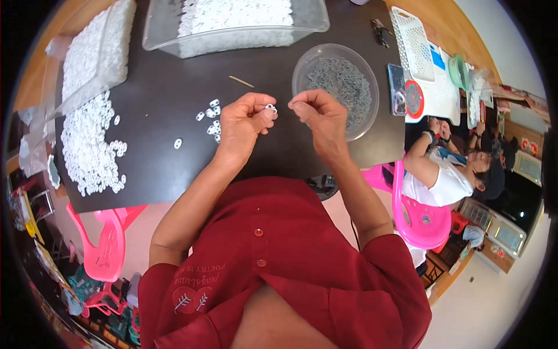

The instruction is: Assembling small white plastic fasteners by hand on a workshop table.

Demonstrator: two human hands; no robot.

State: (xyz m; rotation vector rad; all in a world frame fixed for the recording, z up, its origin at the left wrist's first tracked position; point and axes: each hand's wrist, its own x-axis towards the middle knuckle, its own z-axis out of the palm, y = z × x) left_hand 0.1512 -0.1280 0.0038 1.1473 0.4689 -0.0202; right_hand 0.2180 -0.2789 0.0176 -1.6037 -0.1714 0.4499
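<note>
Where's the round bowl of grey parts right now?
In the head view, the bowl sits on the dark mat just beyond the right hand, to the person's right, with a white tray on its far right.

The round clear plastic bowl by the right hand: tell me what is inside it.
The round clear plastic bowl holds a heap of small grey pieces. The right hand covers its near rim, so anything there is hidden.

The surface [174, 99] is dark brown, strewn with small white rings [90, 145]. A clear round bowl [336, 87] holds grey pieces [343, 84], and a clear tub [232, 26] holds more white ones. The person's shirt [279, 256] is red with red buttons; the chairs [421, 215] are bright pink.
</note>
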